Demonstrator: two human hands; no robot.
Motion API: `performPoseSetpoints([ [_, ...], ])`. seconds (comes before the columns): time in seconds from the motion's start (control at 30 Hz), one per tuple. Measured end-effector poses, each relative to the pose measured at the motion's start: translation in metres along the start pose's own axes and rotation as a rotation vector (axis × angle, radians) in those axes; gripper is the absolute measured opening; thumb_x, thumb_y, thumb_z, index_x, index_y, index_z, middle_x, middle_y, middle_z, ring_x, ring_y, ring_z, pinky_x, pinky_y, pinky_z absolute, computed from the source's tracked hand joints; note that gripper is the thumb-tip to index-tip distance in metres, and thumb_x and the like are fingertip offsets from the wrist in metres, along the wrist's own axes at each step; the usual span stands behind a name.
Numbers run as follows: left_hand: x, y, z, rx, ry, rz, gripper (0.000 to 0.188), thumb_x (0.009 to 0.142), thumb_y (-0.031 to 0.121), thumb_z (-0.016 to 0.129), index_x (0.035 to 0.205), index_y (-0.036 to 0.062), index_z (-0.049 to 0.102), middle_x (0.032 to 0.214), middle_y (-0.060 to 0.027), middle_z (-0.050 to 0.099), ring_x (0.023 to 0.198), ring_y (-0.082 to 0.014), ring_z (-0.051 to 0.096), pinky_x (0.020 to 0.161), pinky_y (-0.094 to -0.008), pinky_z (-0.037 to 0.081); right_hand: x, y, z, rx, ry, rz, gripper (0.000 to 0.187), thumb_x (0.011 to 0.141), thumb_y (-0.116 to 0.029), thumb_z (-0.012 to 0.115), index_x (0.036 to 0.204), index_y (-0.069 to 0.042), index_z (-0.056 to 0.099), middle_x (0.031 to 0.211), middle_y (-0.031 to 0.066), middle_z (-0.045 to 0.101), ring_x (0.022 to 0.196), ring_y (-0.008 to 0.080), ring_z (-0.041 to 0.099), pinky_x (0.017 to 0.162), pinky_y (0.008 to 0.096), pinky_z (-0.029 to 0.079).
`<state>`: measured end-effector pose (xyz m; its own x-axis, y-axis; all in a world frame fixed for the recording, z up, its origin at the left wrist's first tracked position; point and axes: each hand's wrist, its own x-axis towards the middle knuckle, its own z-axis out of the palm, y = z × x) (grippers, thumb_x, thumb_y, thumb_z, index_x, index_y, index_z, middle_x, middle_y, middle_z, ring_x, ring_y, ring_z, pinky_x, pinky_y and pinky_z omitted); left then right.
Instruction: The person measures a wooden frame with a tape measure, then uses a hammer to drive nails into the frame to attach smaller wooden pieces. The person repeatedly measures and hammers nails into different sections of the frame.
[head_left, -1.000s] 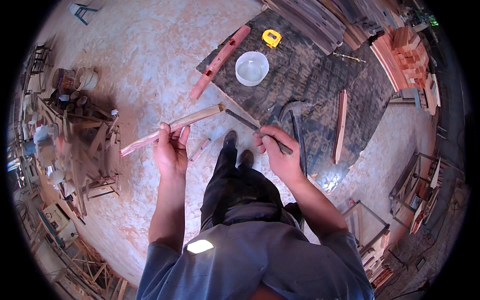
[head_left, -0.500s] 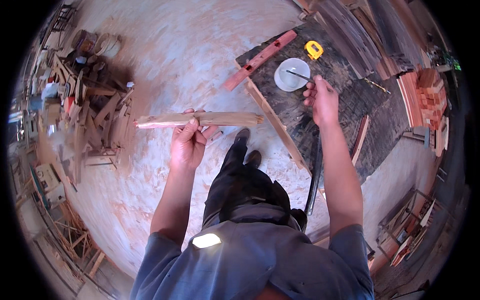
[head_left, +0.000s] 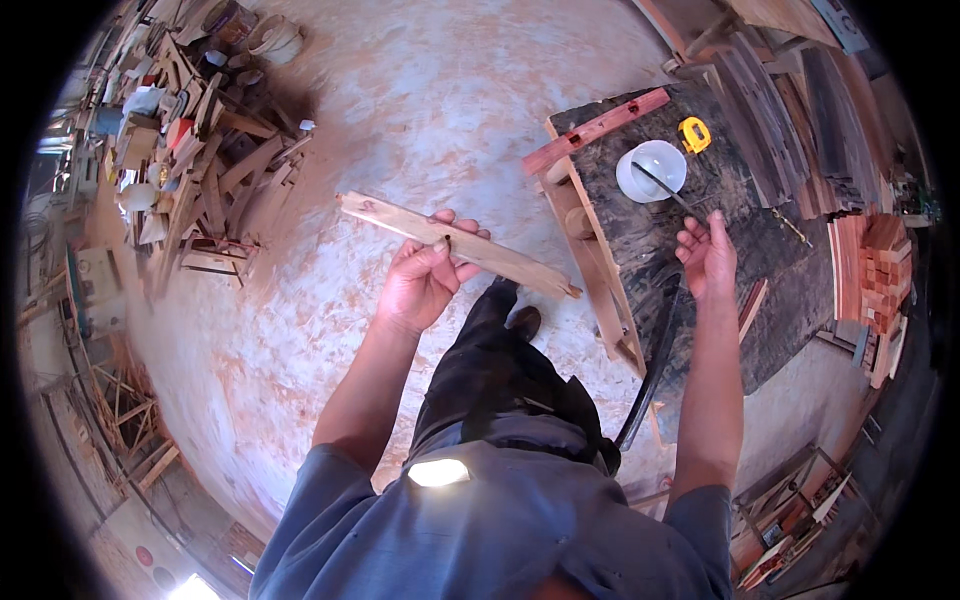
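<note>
My left hand [head_left: 425,275] grips a pale wooden slat [head_left: 510,260] near its middle, thumb on top. The slat slants down to the right over the floor; a small dark hole shows by my thumb, and both ends look narrowed or rough. Between the fingertips of my right hand [head_left: 708,255] is a thin dark stick [head_left: 657,182], its far end inside a white plastic tub [head_left: 672,158]. Whether that end is a brush I cannot tell. The tub stands on a dark-topped table [head_left: 625,235], beside a yellow tape measure [head_left: 694,134].
A reddish wooden bar [head_left: 610,125] with holes lies across the table's far left corner. A black hose-like length [head_left: 657,360] hangs at the near edge. Stacked boards [head_left: 765,130] and reddish blocks [head_left: 885,270] stand to the right. Scrap wood [head_left: 215,190] is heaped at far left.
The slat has turned in my left hand from nearly level to slanting, and its broad face with the hole now shows. The stick remains in the tub. The whole view has shifted.
</note>
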<state>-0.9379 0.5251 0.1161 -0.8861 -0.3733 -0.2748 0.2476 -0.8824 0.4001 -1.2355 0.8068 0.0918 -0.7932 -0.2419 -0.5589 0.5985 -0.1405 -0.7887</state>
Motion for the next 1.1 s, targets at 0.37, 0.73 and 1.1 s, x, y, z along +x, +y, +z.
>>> performPoseSetpoints([
  [0.37, -0.041, -0.012, -0.006, -0.088, -0.029, 0.063, 0.042, 0.08, 0.009, 0.064, 0.12, 0.0069, 0.051, 0.11, -0.0136, 0.062, 0.108, -0.0339, 0.057, 0.1, -0.0487, 0.042, -0.08, 0.07, -0.11, -0.751, 0.069, -0.174, 0.051, 0.091, -0.029, 0.061, 0.129, 0.001, 0.046, 0.095, 0.0105, 0.062, 0.08, 0.0183, 0.062, 0.064, 0.03, 0.051],
  [0.73, -0.109, 0.026, -0.118, -0.18, 0.525, 0.198, 0.021, 0.093, 0.021, 0.051, 0.103, 0.0017, 0.051, 0.084, -0.0093, 0.056, 0.074, -0.022, 0.054, 0.066, -0.0349, 0.05, -0.168, 0.124, -0.123, -1.687, 0.22, -0.123, 0.068, 0.079, -0.03, 0.069, 0.133, -0.002, 0.04, 0.119, 0.027, 0.048, 0.106, 0.0451, 0.052, 0.088, 0.0484, 0.046],
  [1.1, -0.134, -0.032, -0.197, -0.105, 0.829, -0.085, 0.014, 0.084, 0.012, 0.055, 0.093, 0.0014, 0.051, 0.08, -0.0085, 0.054, 0.065, -0.0214, 0.054, 0.058, -0.0329, 0.052, -0.15, 0.14, -0.16, -1.079, 0.223, 0.004, 0.046, 0.081, -0.021, 0.065, 0.115, 0.006, 0.051, 0.103, 0.0197, 0.061, 0.09, 0.0307, 0.059, 0.079, 0.039, 0.046],
])
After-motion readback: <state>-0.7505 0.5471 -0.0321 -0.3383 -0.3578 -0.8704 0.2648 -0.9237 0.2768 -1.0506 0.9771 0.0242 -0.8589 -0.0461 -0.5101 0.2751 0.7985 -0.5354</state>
